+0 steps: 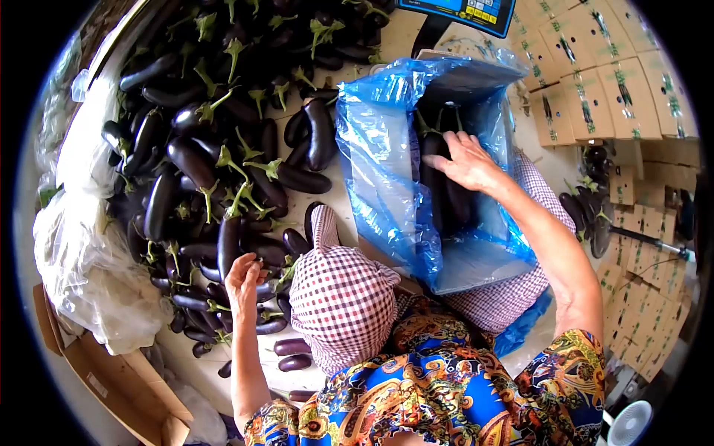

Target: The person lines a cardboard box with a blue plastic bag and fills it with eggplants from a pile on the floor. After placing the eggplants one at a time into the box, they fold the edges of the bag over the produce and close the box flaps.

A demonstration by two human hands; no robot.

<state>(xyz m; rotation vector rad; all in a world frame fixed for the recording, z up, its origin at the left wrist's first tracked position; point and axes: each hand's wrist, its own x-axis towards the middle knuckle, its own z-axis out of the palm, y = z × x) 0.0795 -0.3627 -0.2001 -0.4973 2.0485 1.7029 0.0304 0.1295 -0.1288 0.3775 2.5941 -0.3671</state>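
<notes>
My left hand [245, 273] is at the near side of a large pile of dark purple eggplants [197, 160]. Its fingers are curled at the lower end of one eggplant [229, 241], whose green stem points away from me; the grip is partly hidden. My right hand [468, 162] reaches into an upright box lined with blue plastic film [383, 167]. It lies over the eggplants [433, 189] inside, fingers stretched out and thumb apart, touching their upper part. Stems show at the far end of the box.
A scale display [476, 11] stands behind the box. Stacked cartons [595, 82] line the right side, with more eggplants [591, 212] on the floor nearby. Clear plastic film [93, 275] and an open carton [126, 390] are at left. A checkered-covered knee [342, 305] rises between pile and box.
</notes>
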